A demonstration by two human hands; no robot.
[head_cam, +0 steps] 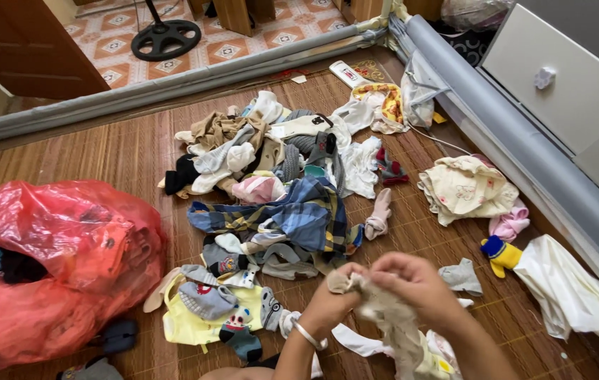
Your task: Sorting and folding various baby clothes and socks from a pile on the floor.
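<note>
At the near edge of the woven mat (137, 151), the left hand (336, 299) and right hand (412, 281) are both pinched shut on a pale cream sock (387, 313). A bulging red plastic bag (60, 260) sits left. Beyond, a clothes heap (278, 183) topped mid-mat by a blue plaid shirt (299, 214).

Cloth (391, 309) in my 2 hands: off-white, greyish. Bangle (308, 336) on my left wrist: silver. Plaid shirt (299, 214): blue with yellow and dark checks. Plastic bag (67, 260): translucent red. Small garment (194, 320): pale yellow. Sock (500, 253): yellow with 1 blue cuff. Folded cloth (465, 186): cream with faint pink print. Mat (102, 155): brown woven.
</note>
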